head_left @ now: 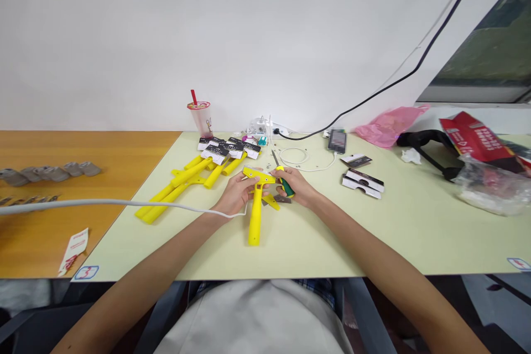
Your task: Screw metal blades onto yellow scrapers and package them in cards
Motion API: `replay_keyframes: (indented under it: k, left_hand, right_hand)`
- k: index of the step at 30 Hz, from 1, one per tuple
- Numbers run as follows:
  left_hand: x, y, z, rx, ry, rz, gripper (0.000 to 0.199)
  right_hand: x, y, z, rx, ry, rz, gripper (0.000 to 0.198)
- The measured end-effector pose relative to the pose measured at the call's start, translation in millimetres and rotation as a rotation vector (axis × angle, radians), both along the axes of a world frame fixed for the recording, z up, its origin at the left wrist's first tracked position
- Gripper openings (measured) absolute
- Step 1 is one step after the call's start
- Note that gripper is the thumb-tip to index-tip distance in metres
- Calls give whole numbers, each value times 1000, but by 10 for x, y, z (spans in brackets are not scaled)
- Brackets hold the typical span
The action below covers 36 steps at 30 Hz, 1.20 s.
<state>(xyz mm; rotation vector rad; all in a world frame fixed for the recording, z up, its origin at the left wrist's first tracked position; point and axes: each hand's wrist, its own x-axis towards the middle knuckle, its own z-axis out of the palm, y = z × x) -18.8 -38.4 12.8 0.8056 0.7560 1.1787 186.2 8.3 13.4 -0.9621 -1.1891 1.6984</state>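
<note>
My left hand (234, 194) is closed around the head of a yellow T-shaped scraper (254, 224), whose handle points back toward me. In my right hand (302, 187) is a screwdriver (286, 188) with a green and yellow handle. Its metal shaft points away from me, up past the scraper's head, and the tip touches nothing I can make out. The right fingers are also close to the head's right end. Beneath the hands lie a loose yellow piece (271, 202) and a dark flat piece (284, 199), both partly hidden. Tiny screws (297, 166) are scattered just beyond.
More yellow scrapers (166, 199) with black and white cards (215, 152) are heaped at left. Behind stand a cup with a straw (202, 119) and a power strip (265, 128). Folded cards (363, 182), a phone-like device (337, 141) and plastic bags (493, 188) lie at right. A grey cable (136, 203) crosses my left forearm.
</note>
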Motion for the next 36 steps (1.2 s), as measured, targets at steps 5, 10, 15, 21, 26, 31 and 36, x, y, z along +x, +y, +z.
replay_keyframes:
  k: [5, 10, 15, 21, 26, 31, 36]
  left_hand:
    - [5, -10, 20, -16, 15, 18, 38]
    - [1, 5, 22, -23, 11, 33, 41]
    - [-2, 31, -12, -14, -16, 58, 48]
    - [-1, 31, -10, -18, -21, 62, 47]
    - [0, 24, -8, -22, 0, 61, 51]
    - [0, 17, -13, -14, -3, 55, 59]
    - [-3, 16, 0, -11, -4, 39, 57]
  right_hand:
    - [-1, 2, 7, -6, 13, -6, 52]
    - [-3, 4, -3, 0, 25, -10, 55]
    - [-7, 7, -29, 27, 21, 17, 55]
    - [-9, 12, -34, -5, 50, -38, 54]
    - [-2, 17, -41, -11, 51, -56, 54]
    - [5, 23, -52, -13, 29, -45, 53]
    - [6, 23, -58, -35, 26, -38, 51]
